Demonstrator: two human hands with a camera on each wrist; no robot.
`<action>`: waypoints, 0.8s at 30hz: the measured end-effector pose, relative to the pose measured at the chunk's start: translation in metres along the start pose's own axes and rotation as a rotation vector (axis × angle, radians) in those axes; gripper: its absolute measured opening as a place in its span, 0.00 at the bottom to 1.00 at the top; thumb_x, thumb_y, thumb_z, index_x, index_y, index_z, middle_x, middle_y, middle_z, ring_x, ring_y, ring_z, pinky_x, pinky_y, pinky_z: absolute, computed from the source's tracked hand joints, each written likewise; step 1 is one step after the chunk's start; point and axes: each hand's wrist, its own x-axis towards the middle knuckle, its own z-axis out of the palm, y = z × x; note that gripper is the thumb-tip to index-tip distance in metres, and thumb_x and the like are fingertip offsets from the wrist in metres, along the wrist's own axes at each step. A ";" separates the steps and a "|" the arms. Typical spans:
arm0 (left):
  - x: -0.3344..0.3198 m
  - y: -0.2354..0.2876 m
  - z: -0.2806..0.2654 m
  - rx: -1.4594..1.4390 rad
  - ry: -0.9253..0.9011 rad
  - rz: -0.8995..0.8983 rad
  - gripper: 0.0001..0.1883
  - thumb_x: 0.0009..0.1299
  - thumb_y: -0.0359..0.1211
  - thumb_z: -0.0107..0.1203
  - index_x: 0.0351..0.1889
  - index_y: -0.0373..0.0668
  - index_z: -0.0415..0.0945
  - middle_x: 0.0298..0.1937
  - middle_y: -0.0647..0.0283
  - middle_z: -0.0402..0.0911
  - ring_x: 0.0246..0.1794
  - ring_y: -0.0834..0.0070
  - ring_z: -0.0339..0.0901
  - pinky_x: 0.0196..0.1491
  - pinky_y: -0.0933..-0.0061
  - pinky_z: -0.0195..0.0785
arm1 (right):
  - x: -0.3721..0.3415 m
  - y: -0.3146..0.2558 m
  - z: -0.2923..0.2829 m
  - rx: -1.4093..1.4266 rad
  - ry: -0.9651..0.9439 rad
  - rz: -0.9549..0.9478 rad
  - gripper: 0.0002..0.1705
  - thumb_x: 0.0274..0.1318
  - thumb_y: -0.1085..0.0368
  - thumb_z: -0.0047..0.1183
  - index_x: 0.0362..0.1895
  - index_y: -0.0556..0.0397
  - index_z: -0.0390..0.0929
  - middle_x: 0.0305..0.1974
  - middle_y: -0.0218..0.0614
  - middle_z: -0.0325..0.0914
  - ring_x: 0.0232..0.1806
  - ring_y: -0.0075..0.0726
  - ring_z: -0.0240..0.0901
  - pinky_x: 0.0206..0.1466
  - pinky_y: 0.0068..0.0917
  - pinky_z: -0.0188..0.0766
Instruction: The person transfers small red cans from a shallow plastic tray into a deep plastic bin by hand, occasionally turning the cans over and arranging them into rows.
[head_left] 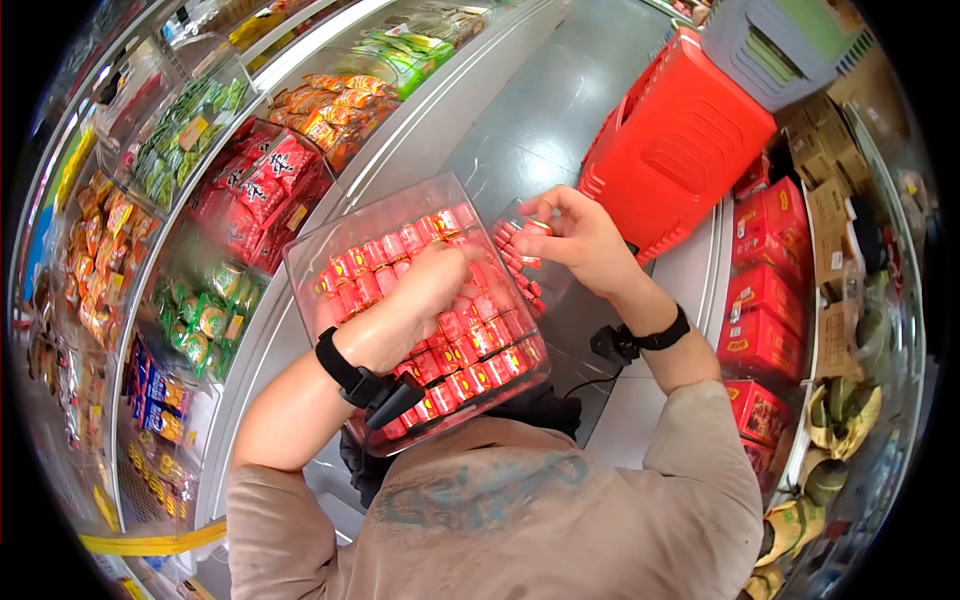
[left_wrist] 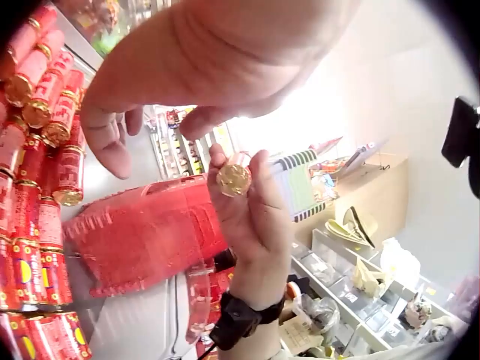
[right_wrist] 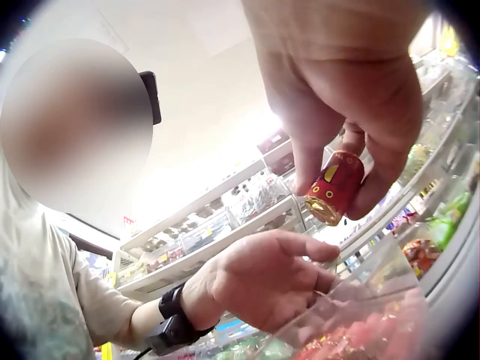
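In the head view, my right hand (head_left: 580, 240) pinches a small red-wrapped roll (right_wrist: 337, 187) with gold foil ends between thumb and fingers. The right wrist view shows this roll tilted, its gold end downward. My left hand (head_left: 430, 290) is over a clear plastic bin (head_left: 310, 262) filled with rows of similar red rolls (head_left: 470, 380). Its fingers are loosely bent, with nothing between them in the left wrist view. Below my right hand, more rolls (head_left: 532, 292) lie loosely in a clear container beside the bin, partly hidden.
Shelves on the left hold bagged snacks, including red packets (head_left: 265, 185) and orange bags (head_left: 335, 110). A red plastic basket (head_left: 680, 140) stands ahead to the right, beside a grey crate (head_left: 780, 40). Red boxes (head_left: 765, 310) and cardboard boxes (head_left: 830, 240) line the right side.
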 end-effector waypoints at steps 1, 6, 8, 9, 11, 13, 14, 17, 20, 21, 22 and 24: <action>0.001 0.001 -0.002 -0.076 -0.003 0.021 0.10 0.72 0.39 0.49 0.43 0.44 0.76 0.38 0.65 0.76 0.36 0.75 0.74 0.41 0.71 0.70 | 0.005 -0.002 0.004 -0.021 -0.030 -0.013 0.16 0.52 0.76 0.63 0.35 0.52 0.66 0.51 0.43 0.71 0.46 0.30 0.77 0.46 0.27 0.76; -0.004 0.004 -0.009 -0.334 -0.196 0.233 0.12 0.69 0.33 0.49 0.48 0.41 0.72 0.43 0.67 0.77 0.42 0.76 0.73 0.50 0.70 0.68 | 0.022 0.000 0.020 -0.242 -0.140 -0.030 0.16 0.55 0.71 0.64 0.42 0.55 0.69 0.47 0.34 0.69 0.46 0.24 0.74 0.51 0.27 0.73; 0.007 -0.003 -0.011 -0.401 -0.199 0.275 0.13 0.69 0.32 0.48 0.50 0.41 0.71 0.45 0.66 0.76 0.43 0.76 0.73 0.51 0.69 0.68 | 0.026 -0.003 0.023 -0.441 -0.115 -0.128 0.15 0.57 0.62 0.62 0.41 0.56 0.73 0.46 0.39 0.68 0.46 0.32 0.75 0.49 0.30 0.74; 0.011 -0.006 -0.012 -0.437 -0.197 0.295 0.14 0.69 0.31 0.48 0.51 0.40 0.70 0.46 0.66 0.76 0.43 0.76 0.73 0.51 0.69 0.68 | 0.027 -0.004 0.025 -0.540 -0.105 -0.176 0.16 0.59 0.58 0.62 0.41 0.56 0.75 0.46 0.41 0.68 0.46 0.36 0.76 0.48 0.31 0.74; 0.014 -0.008 -0.014 -0.431 -0.203 0.305 0.15 0.66 0.24 0.50 0.51 0.39 0.69 0.47 0.65 0.76 0.44 0.76 0.75 0.51 0.69 0.70 | 0.030 0.001 0.025 -0.497 -0.099 -0.165 0.16 0.61 0.57 0.58 0.44 0.55 0.77 0.47 0.42 0.68 0.48 0.39 0.76 0.51 0.32 0.73; 0.005 -0.003 -0.008 -0.418 -0.171 0.298 0.16 0.64 0.21 0.51 0.51 0.38 0.69 0.46 0.64 0.76 0.44 0.75 0.76 0.51 0.70 0.72 | 0.032 0.005 0.022 -0.542 -0.107 -0.189 0.16 0.63 0.57 0.56 0.46 0.55 0.78 0.48 0.43 0.68 0.50 0.40 0.75 0.53 0.33 0.72; 0.002 -0.002 -0.007 -0.386 -0.111 0.264 0.16 0.64 0.20 0.52 0.50 0.38 0.70 0.45 0.64 0.76 0.44 0.74 0.76 0.50 0.71 0.72 | 0.033 0.006 0.019 -0.608 -0.119 -0.217 0.15 0.64 0.57 0.55 0.47 0.55 0.78 0.49 0.42 0.69 0.50 0.40 0.74 0.53 0.34 0.72; 0.005 -0.007 -0.008 -0.244 0.034 0.151 0.12 0.65 0.21 0.54 0.47 0.37 0.73 0.42 0.62 0.78 0.42 0.73 0.77 0.47 0.71 0.74 | 0.030 0.011 0.012 -0.609 -0.025 -0.212 0.16 0.67 0.59 0.52 0.51 0.56 0.76 0.47 0.37 0.71 0.50 0.30 0.72 0.54 0.28 0.70; 0.013 -0.020 -0.015 0.001 0.131 -0.008 0.06 0.68 0.24 0.54 0.43 0.36 0.76 0.38 0.60 0.79 0.39 0.72 0.78 0.41 0.69 0.77 | 0.030 0.019 -0.006 -0.385 0.037 -0.049 0.15 0.69 0.60 0.51 0.52 0.57 0.75 0.44 0.32 0.74 0.47 0.24 0.72 0.53 0.25 0.70; 0.001 -0.012 -0.009 0.109 0.177 -0.089 0.05 0.69 0.25 0.53 0.41 0.35 0.76 0.36 0.59 0.80 0.38 0.72 0.78 0.38 0.68 0.77 | 0.030 0.022 -0.013 -0.286 0.038 0.024 0.15 0.69 0.60 0.51 0.52 0.58 0.75 0.43 0.30 0.75 0.46 0.23 0.72 0.53 0.25 0.70; -0.006 -0.008 -0.005 0.219 0.224 -0.168 0.05 0.70 0.25 0.53 0.40 0.35 0.77 0.35 0.58 0.80 0.36 0.71 0.79 0.36 0.67 0.78 | 0.026 0.021 -0.016 -0.214 0.040 0.048 0.15 0.68 0.60 0.52 0.50 0.58 0.75 0.41 0.28 0.77 0.44 0.22 0.72 0.53 0.25 0.70; 0.012 -0.034 -0.013 0.028 0.175 -0.185 0.09 0.69 0.26 0.55 0.43 0.29 0.76 0.37 0.54 0.81 0.34 0.68 0.80 0.35 0.65 0.77 | 0.021 0.025 -0.026 -0.196 0.063 0.100 0.14 0.68 0.60 0.52 0.49 0.58 0.76 0.41 0.29 0.77 0.45 0.22 0.72 0.52 0.25 0.70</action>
